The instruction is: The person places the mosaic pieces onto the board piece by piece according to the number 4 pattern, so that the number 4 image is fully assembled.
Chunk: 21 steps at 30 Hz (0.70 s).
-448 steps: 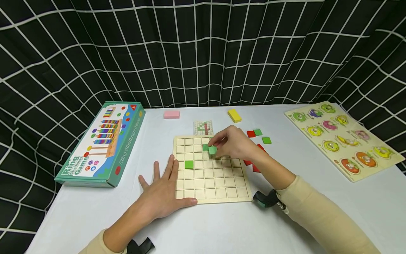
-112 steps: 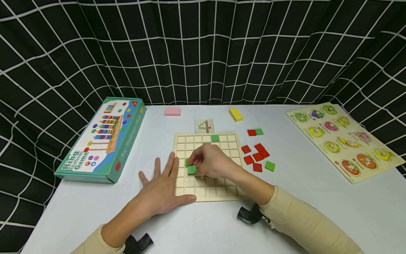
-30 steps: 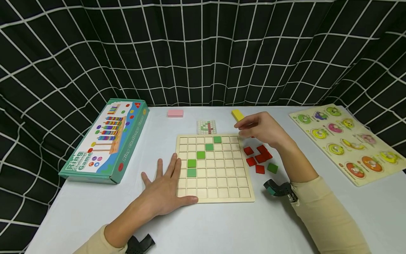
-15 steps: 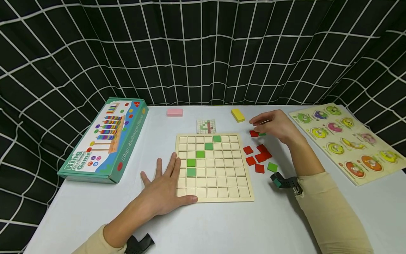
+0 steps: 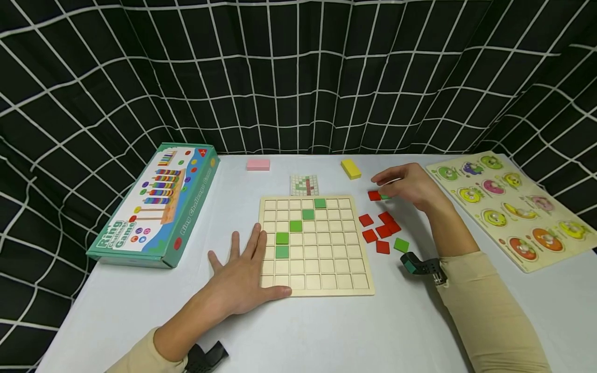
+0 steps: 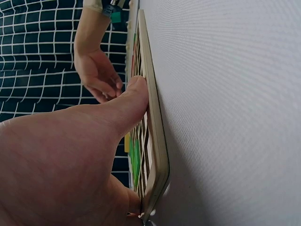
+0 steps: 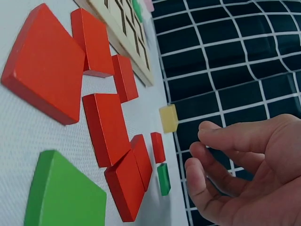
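The square wooden grid board [image 5: 316,246] lies flat on the white worktop [image 5: 326,331], with five flat green tiles in its cells. The left hand [image 5: 242,277] rests spread and flat at the board's near left corner, thumb along its edge. Further away, the right hand [image 5: 410,186] hovers with loosely curled fingers, holding nothing, just above a small green square tile [image 5: 385,197] lying beside a red square tile [image 5: 374,196].
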Motion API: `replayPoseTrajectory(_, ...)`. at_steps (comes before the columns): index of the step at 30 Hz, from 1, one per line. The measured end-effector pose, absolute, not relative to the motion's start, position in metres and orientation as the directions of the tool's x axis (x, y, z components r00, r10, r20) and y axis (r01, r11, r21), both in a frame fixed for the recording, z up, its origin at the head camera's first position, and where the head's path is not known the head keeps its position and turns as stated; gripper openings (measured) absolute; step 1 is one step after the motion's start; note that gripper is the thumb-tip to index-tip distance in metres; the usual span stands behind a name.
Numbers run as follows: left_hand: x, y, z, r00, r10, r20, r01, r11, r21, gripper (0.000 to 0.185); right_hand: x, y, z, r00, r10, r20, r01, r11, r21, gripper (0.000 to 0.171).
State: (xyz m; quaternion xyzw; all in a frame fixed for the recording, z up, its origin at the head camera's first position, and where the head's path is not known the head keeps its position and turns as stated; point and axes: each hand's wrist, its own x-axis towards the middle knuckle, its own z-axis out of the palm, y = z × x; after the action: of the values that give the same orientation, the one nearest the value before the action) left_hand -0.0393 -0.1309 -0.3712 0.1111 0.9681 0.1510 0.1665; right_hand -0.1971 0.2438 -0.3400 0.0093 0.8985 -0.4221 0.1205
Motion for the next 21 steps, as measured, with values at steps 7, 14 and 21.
replayPoseTrajectory(7,-0.040,-0.129,-0.370,-0.919,0.268,-0.290,0.170,0.931,0.322,0.127,-0.196,0.249,-0.339,-0.969,-0.053,-0.243,0.155,0.636,-0.756,0.041)
replayPoseTrajectory(14,-0.041,-0.129,-0.370,-0.918,0.269,-0.291,0.171,0.932,0.321,0.127,-0.191,0.249,-0.332,-0.972,-0.063,-0.226,0.137,0.630,-0.765,0.042)
replayPoseTrajectory(21,-0.040,-0.130,-0.370,-0.916,0.265,-0.300,0.163,0.931,0.326,0.128,-0.174,0.257,-0.323,-0.964,-0.128,-0.232,0.095,0.650,-0.754,0.044)
